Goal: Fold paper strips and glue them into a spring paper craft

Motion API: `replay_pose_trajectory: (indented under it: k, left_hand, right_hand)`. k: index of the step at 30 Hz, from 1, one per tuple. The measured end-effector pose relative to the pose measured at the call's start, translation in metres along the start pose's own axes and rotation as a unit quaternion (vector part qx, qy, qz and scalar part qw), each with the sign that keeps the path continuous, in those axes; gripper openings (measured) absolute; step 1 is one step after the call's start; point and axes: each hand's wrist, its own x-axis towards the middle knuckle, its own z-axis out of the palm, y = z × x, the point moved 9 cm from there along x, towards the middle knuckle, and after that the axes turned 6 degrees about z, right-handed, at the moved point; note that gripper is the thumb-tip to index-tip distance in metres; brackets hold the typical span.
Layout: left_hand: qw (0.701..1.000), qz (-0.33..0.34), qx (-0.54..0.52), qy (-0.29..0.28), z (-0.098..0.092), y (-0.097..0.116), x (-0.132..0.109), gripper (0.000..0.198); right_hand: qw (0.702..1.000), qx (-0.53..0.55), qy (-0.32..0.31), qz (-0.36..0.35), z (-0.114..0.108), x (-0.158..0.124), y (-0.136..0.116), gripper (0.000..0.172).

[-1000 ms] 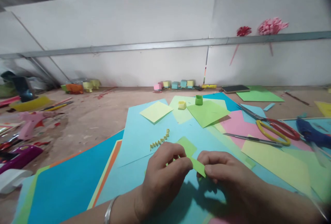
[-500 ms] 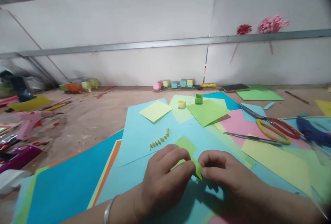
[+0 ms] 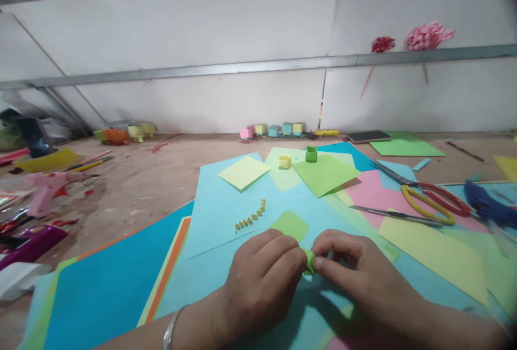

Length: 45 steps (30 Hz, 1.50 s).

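Across the back stood a white wall (image 3: 173, 32) w/ a metal rail (image 3: 226, 69) running along it; below, the brown table (image 3: 161, 169) stretched side to side. On it, nearest the person, lay a big lt-blue sheet (image 3: 218, 194), w/ a dk-blue sheet (image 3: 113, 274) to its left, approx. half in view.

Over the lt-blue sheet were both hands, close together. L hand (image 3: 264, 280), bracelet (image 3: 168, 331) at the wrist, had its fingers curled, thumb & index pinching one side of a folded green paper (image 3: 310, 261). R hand (image 3: 359, 269) pinched the opp. edge btwn thumb & fingertips; its other fingers were partly hidden.

Right side: scissors (image 3: 434, 204) w/ one red & one yellow handle, plus a thin craft knife (image 3: 388, 214) just beside. Far left: pink glue gun (image 3: 44, 188).

Mid-table, a green square (image 3: 291, 225) lay flat just beyond L hand, & a yellow zigzag strip (image 3: 250, 218) sat a bit left of that. Farther back: a green box (image 3: 311, 153) & a yellow box (image 3: 285, 162), both tiny, near each other, apart.

Smallest, the folded green paper sat btwn the two hands' fingertips, mostly covered; exact fold shape unclear.
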Motion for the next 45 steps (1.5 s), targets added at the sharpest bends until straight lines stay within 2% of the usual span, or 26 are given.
replay_pose_trajectory:
  k: [3,8,12,18,22,26,30,34,41,43,45]
  left_hand:
    - [1.000,-0.007,-0.009,0.005,0.000,0.000,0.001,0.017]
    - [0.998,-0.051,-0.038,0.023,-0.002,-0.006,0.000,0.013]
    - [0.994,-0.090,-0.063,0.008,0.001,-0.011,-0.001,0.014]
    - [0.979,-0.169,-0.109,-0.008,0.006,-0.021,-0.002,0.011]
    - [0.963,-0.223,-0.146,-0.033,0.010,-0.026,-0.002,0.012]
    - [0.934,-0.282,-0.214,-0.041,0.014,-0.032,-0.004,0.008]
    - [0.907,-0.348,-0.233,-0.043,0.021,-0.042,-0.014,0.012]
    - [0.872,-0.400,-0.275,-0.068,0.032,-0.048,-0.025,0.013]
    - [0.838,-0.408,-0.352,-0.086,0.042,-0.045,-0.025,0.013]
    - [0.817,-0.433,-0.370,-0.091,0.046,-0.045,-0.028,0.014]
    - [0.774,-0.486,-0.395,-0.093,0.052,-0.047,-0.035,0.018]
  right_hand:
    - [0.999,0.007,-0.006,0.033,0.002,0.000,0.005,0.014]
    - [0.999,0.020,0.001,0.036,0.001,0.001,0.005,0.014]
    - [0.998,0.027,0.017,0.055,-0.002,0.001,0.010,0.014]
    - [1.000,0.004,0.024,0.020,-0.003,0.000,0.004,0.012]
    - [0.999,-0.006,0.024,0.025,-0.004,0.000,0.000,0.013]
    - [0.999,0.020,0.013,0.035,0.000,0.001,0.003,0.012]
    - [0.998,0.039,0.002,0.045,0.004,0.001,0.010,0.011]
    - [0.998,0.035,0.001,0.056,0.005,0.000,0.014,0.011]
    - [0.998,0.007,-0.005,0.060,0.005,-0.002,0.010,0.013]
    - [0.997,0.015,-0.004,0.074,0.003,0.000,0.011,0.012]
    - [0.994,0.058,-0.008,0.097,0.002,0.003,0.015,0.010]
